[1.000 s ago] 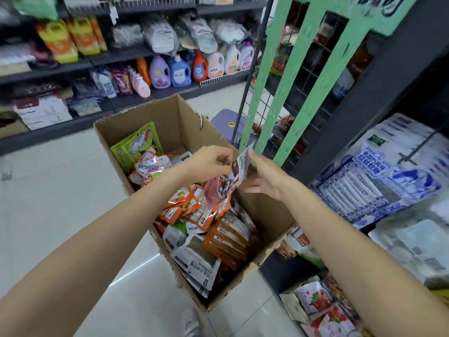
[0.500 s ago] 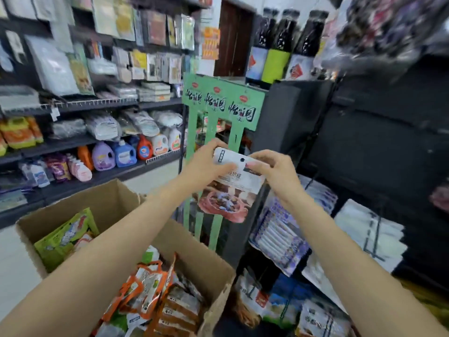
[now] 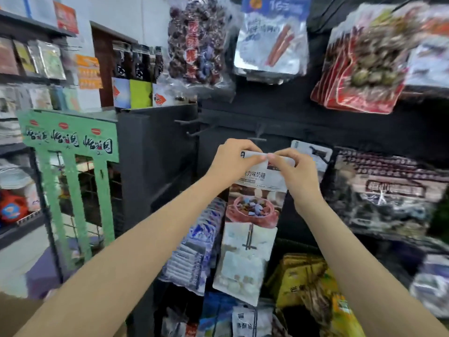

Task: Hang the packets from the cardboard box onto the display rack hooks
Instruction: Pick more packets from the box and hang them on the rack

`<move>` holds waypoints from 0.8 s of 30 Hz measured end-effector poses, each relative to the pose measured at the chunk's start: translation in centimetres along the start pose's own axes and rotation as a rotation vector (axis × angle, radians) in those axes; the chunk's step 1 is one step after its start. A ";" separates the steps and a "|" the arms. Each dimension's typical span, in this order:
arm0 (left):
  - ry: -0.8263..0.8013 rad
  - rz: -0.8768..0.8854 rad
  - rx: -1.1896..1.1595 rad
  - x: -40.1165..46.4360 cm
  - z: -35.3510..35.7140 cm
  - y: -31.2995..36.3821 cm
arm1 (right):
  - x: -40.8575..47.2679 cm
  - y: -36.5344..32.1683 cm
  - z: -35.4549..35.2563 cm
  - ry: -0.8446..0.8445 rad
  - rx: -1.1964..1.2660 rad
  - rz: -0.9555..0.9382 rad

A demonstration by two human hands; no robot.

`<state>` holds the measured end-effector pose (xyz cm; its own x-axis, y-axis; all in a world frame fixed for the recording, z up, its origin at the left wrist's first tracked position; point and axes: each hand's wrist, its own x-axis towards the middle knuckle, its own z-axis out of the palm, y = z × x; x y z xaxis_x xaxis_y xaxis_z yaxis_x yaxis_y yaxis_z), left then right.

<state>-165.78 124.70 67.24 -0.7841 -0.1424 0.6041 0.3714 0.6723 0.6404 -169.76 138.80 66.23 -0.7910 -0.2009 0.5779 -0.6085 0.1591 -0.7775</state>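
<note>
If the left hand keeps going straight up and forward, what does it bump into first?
Probably the empty black hook just above the left hand, which pinches the candy packet. Depth is hard to judge.

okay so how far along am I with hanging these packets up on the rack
Done: I can't tell; packets already hang on the dark display rack, but who hung them isn't visible. In hand: your left hand and right hand pinch the top edge of a candy packet just below a bare hook, not yet on it. Left: the box is out of view, so the remainder is unknown.
</note>
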 end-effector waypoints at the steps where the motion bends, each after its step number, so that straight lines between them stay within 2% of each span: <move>1: 0.005 0.007 -0.026 0.6 1.6 0.7 | 0.2 0.6 -1.3 0.045 -0.002 0.014; 4: 0.021 0.011 -0.075 2.1 6.0 2.1 | 0.9 2.5 -4.7 0.164 0.023 0.052; 9: 0.016 -0.056 -0.113 3.9 11.1 3.7 | 1.8 5.0 -8.6 0.217 -0.006 0.059; 16: 0.002 -0.036 -0.299 4.6 12.3 5.0 | 2.7 5.9 -11.2 0.207 -0.080 -0.082; 24: -0.044 -0.108 -0.299 5.0 13.1 4.4 | 3.7 7.5 -11.5 0.125 -0.084 -0.048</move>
<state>-174.62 136.43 66.85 -0.8452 -0.1653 0.5082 0.4095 0.4105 0.8147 -177.97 150.38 65.36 -0.7592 -0.0892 0.6447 -0.6452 0.2336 -0.7275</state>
